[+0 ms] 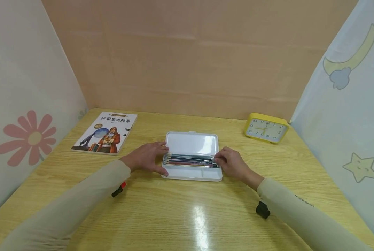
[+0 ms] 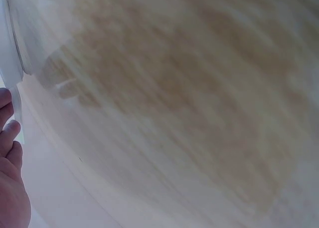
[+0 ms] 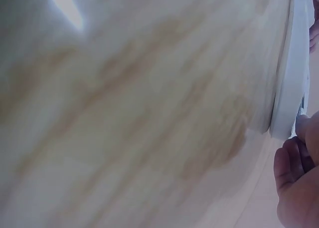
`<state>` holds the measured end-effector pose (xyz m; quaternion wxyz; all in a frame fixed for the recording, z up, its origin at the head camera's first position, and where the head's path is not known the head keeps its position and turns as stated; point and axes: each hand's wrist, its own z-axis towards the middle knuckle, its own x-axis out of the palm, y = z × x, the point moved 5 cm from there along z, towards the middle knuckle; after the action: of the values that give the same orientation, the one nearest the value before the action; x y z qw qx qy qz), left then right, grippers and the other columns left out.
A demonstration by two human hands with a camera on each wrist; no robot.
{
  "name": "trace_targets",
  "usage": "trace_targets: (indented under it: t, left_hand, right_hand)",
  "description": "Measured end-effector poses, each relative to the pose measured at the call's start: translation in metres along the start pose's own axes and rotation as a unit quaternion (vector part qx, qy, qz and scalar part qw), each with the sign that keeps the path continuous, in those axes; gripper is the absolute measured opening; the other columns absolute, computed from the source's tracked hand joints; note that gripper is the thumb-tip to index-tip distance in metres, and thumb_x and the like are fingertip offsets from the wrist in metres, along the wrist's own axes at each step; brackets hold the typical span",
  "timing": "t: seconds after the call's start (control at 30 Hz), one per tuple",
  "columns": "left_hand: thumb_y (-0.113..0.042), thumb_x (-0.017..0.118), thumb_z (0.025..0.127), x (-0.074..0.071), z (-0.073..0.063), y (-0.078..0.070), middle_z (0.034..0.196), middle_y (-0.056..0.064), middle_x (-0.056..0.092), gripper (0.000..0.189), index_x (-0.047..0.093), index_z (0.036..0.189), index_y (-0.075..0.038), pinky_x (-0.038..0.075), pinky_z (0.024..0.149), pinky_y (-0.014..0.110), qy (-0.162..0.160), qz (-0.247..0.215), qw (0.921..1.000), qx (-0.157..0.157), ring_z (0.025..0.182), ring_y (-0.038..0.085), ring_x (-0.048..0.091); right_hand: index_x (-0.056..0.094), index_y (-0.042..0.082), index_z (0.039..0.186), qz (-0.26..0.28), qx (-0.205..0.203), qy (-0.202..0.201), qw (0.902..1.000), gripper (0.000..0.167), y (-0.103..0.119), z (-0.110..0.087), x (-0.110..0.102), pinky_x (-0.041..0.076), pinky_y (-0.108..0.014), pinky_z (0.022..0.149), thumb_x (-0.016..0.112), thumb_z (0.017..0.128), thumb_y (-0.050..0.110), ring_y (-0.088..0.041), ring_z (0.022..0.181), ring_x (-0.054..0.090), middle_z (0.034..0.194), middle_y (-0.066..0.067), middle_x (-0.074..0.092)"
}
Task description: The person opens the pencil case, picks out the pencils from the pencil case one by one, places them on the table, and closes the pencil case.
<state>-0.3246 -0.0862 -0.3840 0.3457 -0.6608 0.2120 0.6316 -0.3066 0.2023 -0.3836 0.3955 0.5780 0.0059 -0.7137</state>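
A white pencil case (image 1: pixel 191 174) lies with its lid (image 1: pixel 190 143) folded back on the wooden table. Several pencils (image 1: pixel 190 161), dark, reddish and yellow, lie side by side across it, points to the left. My left hand (image 1: pixel 147 157) is spread at the case's left side, its thumb on the front left corner and its fingertips by the lid's edge. With thumb and forefinger, my right hand (image 1: pixel 232 163) pinches a pencil at its right end; its other fingers are curled. In the right wrist view the fingers (image 3: pixel 294 160) show beside the case's corner (image 3: pixel 284 123).
A book (image 1: pixel 103 134) with a picture of a long-haired figure lies at the back left. At the back right stands a yellow clock (image 1: pixel 266 128). Patterned white panels border both sides, and a tan backdrop (image 1: pixel 187 59) rises behind the table (image 1: pixel 162 216).
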Motion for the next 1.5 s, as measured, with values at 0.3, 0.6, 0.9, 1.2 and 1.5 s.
trace_targets:
  t: [0.3, 0.6, 0.9, 1.2, 1.5]
  left_hand:
    - [-0.077, 0.061, 0.068, 0.001, 0.0, 0.0, 0.141, 0.013, 0.045, 0.097, 0.055, 0.133, -0.005, 0.032, 0.103, 0.051, -0.001, 0.002, 1.0, 0.001, 0.133, 0.034, 0.034]
    - [-0.078, 0.06, 0.068, 0.0, -0.001, 0.0, 0.141, 0.012, 0.045, 0.097, 0.055, 0.133, -0.006, 0.032, 0.103, 0.051, 0.001, 0.002, 1.0, -0.004, 0.133, 0.033, 0.033]
    - [-0.076, 0.061, 0.068, 0.0, -0.001, 0.0, 0.141, 0.013, 0.045, 0.096, 0.055, 0.133, -0.006, 0.032, 0.103, 0.051, -0.001, -0.004, 1.0, -0.001, 0.133, 0.033, 0.034]
    - [-0.077, 0.06, 0.068, 0.001, 0.0, 0.0, 0.14, 0.012, 0.046, 0.096, 0.056, 0.133, -0.006, 0.032, 0.103, 0.051, -0.001, 0.0, 1.0, 0.002, 0.133, 0.033, 0.034]
    - [-0.078, 0.06, 0.067, 0.002, 0.001, 0.001, 0.139, 0.011, 0.047, 0.097, 0.056, 0.132, -0.006, 0.032, 0.103, 0.05, -0.004, 0.001, 1.0, 0.003, 0.133, 0.032, 0.035]
  right_hand:
    - [0.064, -0.002, 0.085, 0.018, -0.006, -0.04, 0.999, 0.004, 0.001, -0.001, 0.0, 0.044, -0.028, 0.059, 0.065, 0.088, 0.001, -0.013, 0.069, 0.049, 0.078, 0.0, 0.056]
    - [0.065, -0.002, 0.09, 0.033, 0.028, -0.046, 0.998, 0.004, -0.001, -0.003, -0.001, 0.049, -0.03, 0.061, 0.063, 0.09, 0.002, -0.014, 0.07, 0.055, 0.081, -0.003, 0.063]
    - [0.067, 0.002, 0.09, 0.065, 0.042, -0.057, 0.9954, 0.004, -0.002, -0.005, -0.004, 0.049, -0.028, 0.062, 0.063, 0.09, 0.002, -0.014, 0.071, 0.056, 0.081, -0.001, 0.065]
    - [0.068, -0.001, 0.091, 0.157, 0.101, -0.061, 0.9805, 0.005, -0.011, -0.008, -0.006, 0.052, -0.026, 0.067, 0.064, 0.089, 0.001, -0.018, 0.077, 0.062, 0.085, -0.007, 0.068]
    - [0.067, -0.005, 0.095, 0.253, 0.16, -0.078, 0.9509, 0.009, -0.023, -0.013, -0.011, 0.055, -0.032, 0.066, 0.062, 0.091, 0.0, -0.02, 0.073, 0.064, 0.089, -0.018, 0.066]
